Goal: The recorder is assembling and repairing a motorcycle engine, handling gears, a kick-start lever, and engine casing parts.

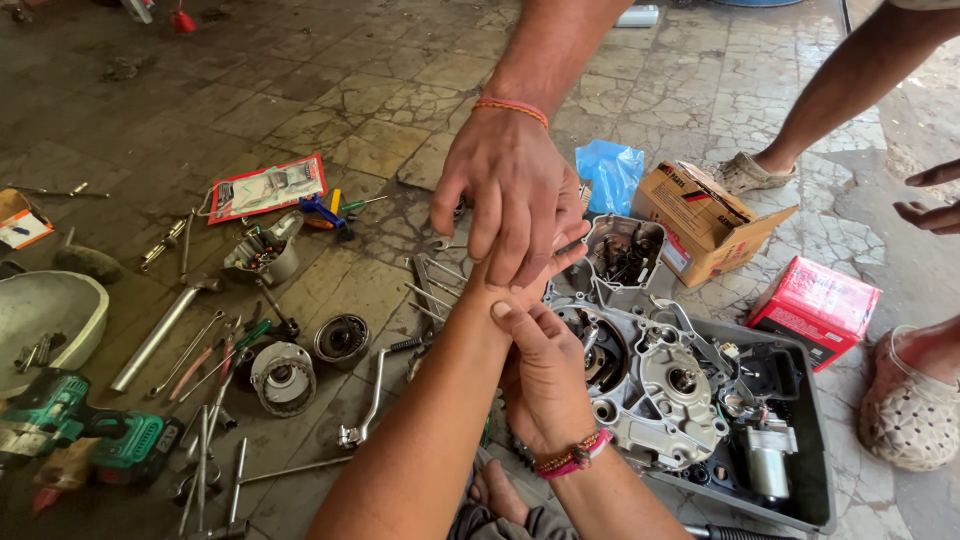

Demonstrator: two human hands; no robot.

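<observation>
Head: engine (672, 388) beside right grip (545, 385) (behind)

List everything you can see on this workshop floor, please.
engine case: one, grey metal, in the tray
tray: one, dark grey, lower right
cardboard box: one, brown, open, behind the tray
small box: one, red, right of the tray
plastic bag: one, blue, beside the cardboard box
power drill: one, green, lower left
spanners and rods: many, steel, scattered left of centre
flat packet: one, red-edged, upper left
other person's hand: one, orange wristband, from the top, covering the left hand
left hand: one, mostly hidden under that hand
right hand: one, beaded wristband, gripping the left wrist
</observation>
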